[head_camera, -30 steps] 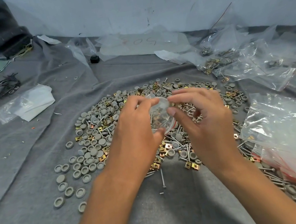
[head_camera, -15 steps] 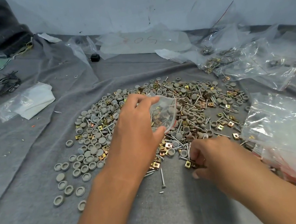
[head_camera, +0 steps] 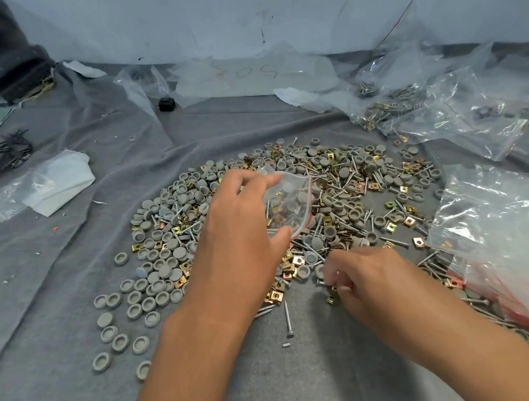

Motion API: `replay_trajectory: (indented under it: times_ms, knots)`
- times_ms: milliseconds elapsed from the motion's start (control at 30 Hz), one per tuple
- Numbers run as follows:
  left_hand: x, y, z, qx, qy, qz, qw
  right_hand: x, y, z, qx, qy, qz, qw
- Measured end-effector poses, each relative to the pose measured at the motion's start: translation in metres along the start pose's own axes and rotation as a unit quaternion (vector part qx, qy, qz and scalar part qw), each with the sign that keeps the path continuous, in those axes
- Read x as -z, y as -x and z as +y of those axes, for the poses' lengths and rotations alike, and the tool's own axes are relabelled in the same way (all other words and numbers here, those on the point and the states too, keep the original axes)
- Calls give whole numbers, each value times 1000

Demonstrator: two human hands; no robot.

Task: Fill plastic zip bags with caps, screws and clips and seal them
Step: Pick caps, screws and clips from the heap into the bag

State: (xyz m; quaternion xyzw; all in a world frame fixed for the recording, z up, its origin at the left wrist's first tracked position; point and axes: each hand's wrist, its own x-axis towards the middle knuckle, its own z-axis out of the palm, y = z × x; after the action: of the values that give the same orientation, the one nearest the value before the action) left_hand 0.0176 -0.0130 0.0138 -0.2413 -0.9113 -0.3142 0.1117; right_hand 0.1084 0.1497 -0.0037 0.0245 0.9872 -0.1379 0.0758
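Observation:
My left hand (head_camera: 242,224) holds a small clear zip bag (head_camera: 291,203) with a red strip above the heap, thumb and fingers pinching its mouth; a few parts lie inside. Below it spreads a heap of grey caps (head_camera: 160,272), silver screws (head_camera: 350,183) and gold clips (head_camera: 408,221) on grey cloth (head_camera: 47,304). My right hand (head_camera: 368,274) is down at the heap's near edge, fingers curled and pinching small parts, with a gold clip (head_camera: 331,300) at the fingertips. What exactly the fingers hold is partly hidden.
A stack of empty zip bags (head_camera: 520,250) lies at the right. Filled clear bags (head_camera: 431,104) sit at the back right. Folded plastic and paper (head_camera: 46,186) lies at the left, a black cube (head_camera: 166,104) farther back, a wall behind.
My right hand left the bag's mouth and dropped to the near edge of the heap, where it now pinches parts. My left hand keeps the bag up in place.

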Motion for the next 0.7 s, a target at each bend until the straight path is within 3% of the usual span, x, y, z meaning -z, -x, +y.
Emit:
replay_trajectory:
  times_ms: [267, 500, 700]
  knots:
    - [0, 0, 0, 0, 0, -3, 1000, -9, -5, -1, 21, 29, -51, 998]
    - [0, 1, 0, -4, 0, 1, 1000, -9, -1, -4, 33, -21, -26, 999]
    - [0, 1, -1, -6, 5, 3, 1000, -15, -2, -11, 45, 12, 16, 999]
